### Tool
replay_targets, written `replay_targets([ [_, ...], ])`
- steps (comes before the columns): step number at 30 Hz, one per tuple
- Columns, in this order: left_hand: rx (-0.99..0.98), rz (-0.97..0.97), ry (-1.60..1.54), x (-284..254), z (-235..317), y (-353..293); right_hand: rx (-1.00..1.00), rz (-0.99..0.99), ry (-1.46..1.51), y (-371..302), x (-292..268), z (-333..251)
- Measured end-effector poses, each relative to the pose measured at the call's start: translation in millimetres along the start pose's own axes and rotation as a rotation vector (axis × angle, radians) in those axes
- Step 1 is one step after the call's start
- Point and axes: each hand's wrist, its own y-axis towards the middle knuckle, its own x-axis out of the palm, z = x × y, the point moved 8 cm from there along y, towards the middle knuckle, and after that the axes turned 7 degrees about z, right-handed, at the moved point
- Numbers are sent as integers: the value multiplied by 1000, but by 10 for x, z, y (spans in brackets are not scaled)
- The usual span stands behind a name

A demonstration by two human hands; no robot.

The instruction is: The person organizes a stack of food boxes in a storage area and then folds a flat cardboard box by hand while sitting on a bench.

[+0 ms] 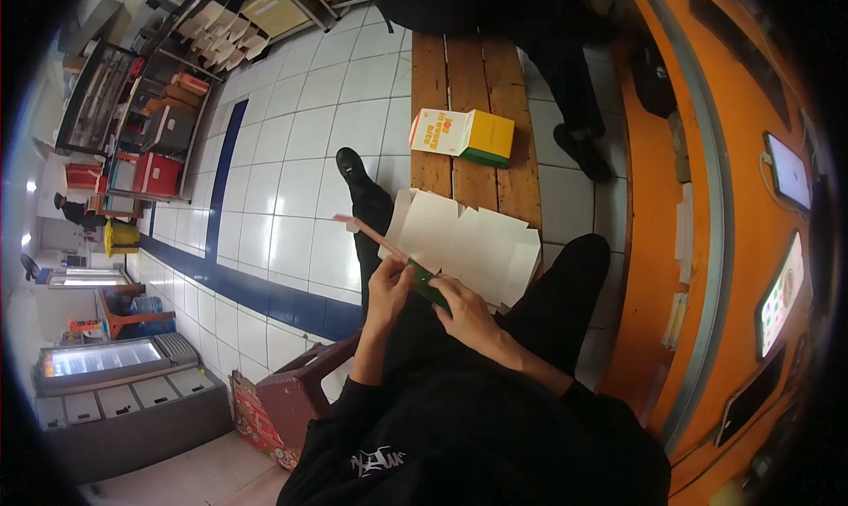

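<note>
My left hand [386,294] and my right hand [473,319] are close together over my lap. Both grip a thin cardboard box blank [422,276], seen almost edge-on, green near the fingers. A narrow pinkish flap of it sticks out beyond the left hand, toward the far left. Fingers of the right hand press on the green part. Just beyond the hands, unfolded white box blanks [468,245] lie on the near end of the wooden bench [477,186]. Farther along that bench rests a folded yellow, white and green carton [488,139], its white lid flap pointing left.
On the right runs an orange counter [707,268] with a lit phone [784,285] and a tablet-like device [788,170]. Another person's dark-clothed leg [574,82] is beyond the bench. A brown plastic stool [296,391] stands left of me, and shelves line the far left.
</note>
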Motion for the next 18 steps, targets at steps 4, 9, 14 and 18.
replay_targets([
  [4,64,42,-209,94,132,-105,28,112,54,103,-178,0],
  [9,70,208,-376,313,-31,-356,82,305,62,168,-398,-22],
  [14,75,170,-263,411,-15,-404,65,386,78,171,-470,15],
  [18,98,150,-176,440,45,-417,50,408,115,193,-525,40],
])
